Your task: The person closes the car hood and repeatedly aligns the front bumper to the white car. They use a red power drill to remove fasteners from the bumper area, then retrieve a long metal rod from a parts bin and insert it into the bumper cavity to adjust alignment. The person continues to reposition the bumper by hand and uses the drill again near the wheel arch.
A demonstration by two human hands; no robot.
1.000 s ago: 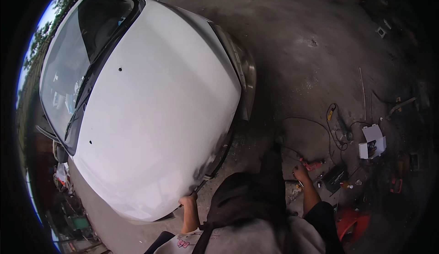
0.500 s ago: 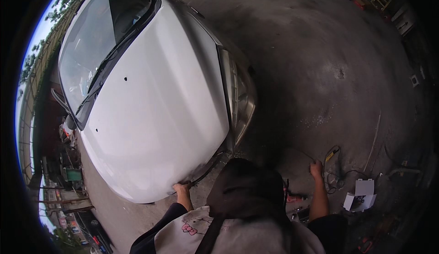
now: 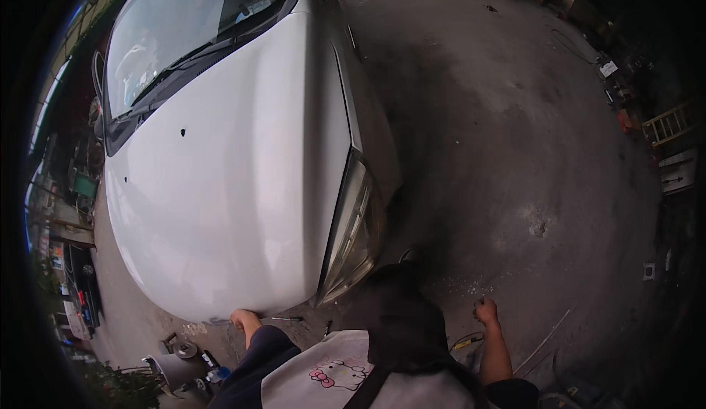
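A white car stands in front of me, its closed hood filling the left half of the head view. At the hood's front lip, my left hand rests with its fingers curled against the edge. The fingertips are hidden there. A clouded headlight sits at the car's front corner, to the right of that hand. Over the floor at the right, my right hand is held out with its fingers closed. Whether it holds anything small does not show. My dark-sleeved arms are spread wide apart.
A yellow-and-black tool with a cord lies below my right hand. Farther right, a thin rod lies on the concrete floor. At lower left stands a grey bucket. A yellow ladder is at the far right.
My view has swung, and the car sits differently in it. My left hand has shifted left along the hood's front edge. My right hand stays closed, held out to the side.
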